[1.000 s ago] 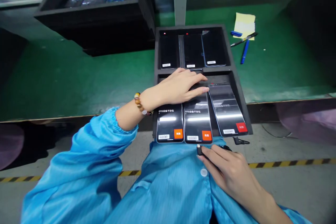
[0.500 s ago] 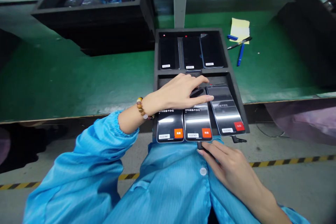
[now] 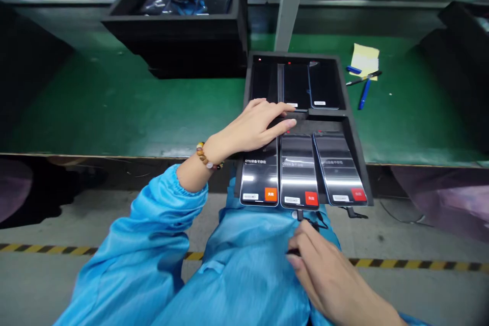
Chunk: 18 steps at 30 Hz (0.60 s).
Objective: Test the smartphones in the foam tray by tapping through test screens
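A black tray [image 3: 353, 127] holds two rows of smartphones. In the near row are a left phone [image 3: 260, 178], a middle phone [image 3: 299, 173] and a right phone [image 3: 339, 168], their screens showing text and a coloured square. My left hand [image 3: 263, 119], fingers spread, lies over the top of the left phone and the tray divider. A black plug [image 3: 300, 215] sits at the middle phone's bottom edge; another black plug [image 3: 355, 214] hangs below the right phone. Under the tray, my right hand [image 3: 321, 265] pinches a small black piece [image 3: 293, 252], mostly hidden, perhaps a connector.
Stacked black trays [image 3: 191, 46] with bagged items stand at the back left of the green bench [image 3: 171, 112]. A grey post [image 3: 290, 5] rises behind the phone tray. Yellow notes [image 3: 364, 58] and pens [image 3: 364, 94] lie to the right, near more dark trays [image 3: 458, 61].
My right hand has come away from the middle phone's plug and moved down. My left hand has shifted left, off the middle phone, whose screen is now dimmer. The view has shifted.
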Motion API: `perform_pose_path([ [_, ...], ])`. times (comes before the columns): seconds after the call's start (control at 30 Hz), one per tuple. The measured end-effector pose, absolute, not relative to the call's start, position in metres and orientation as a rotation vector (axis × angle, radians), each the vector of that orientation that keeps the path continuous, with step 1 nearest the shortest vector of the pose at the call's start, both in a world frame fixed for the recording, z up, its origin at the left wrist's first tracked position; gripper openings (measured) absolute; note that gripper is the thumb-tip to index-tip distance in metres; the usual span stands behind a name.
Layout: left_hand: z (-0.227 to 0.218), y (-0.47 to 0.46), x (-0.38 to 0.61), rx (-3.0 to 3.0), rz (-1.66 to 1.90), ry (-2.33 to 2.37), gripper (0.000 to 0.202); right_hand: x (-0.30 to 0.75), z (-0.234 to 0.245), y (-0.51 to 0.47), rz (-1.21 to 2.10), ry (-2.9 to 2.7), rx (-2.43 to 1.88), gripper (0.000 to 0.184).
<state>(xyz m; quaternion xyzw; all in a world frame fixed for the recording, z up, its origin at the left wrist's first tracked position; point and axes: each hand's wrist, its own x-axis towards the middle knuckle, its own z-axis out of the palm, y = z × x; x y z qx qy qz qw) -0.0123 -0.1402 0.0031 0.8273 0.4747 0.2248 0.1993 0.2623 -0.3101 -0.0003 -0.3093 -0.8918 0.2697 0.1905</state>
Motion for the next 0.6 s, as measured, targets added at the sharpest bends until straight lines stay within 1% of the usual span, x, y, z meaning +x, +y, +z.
perform_pose_path([
  [0.1,-0.003,-0.147,-0.024,2.356,0.639,1.434,0.052,0.242,0.007,-0.304,0.42,-2.615,-0.819,0.026],
  [0.17,-0.008,-0.151,-0.03,2.362,0.657,1.488,0.052,0.234,0.008,-0.298,0.299,-2.611,-0.769,0.028],
  [0.27,-0.014,-0.157,-0.035,2.337,0.707,1.499,0.051,0.225,0.005,-0.291,0.262,-2.597,-0.795,0.035],
  [0.6,-0.024,-0.163,-0.039,2.219,0.831,1.475,0.047,0.203,0.0,-0.287,0.204,-2.653,-0.849,0.045],
])
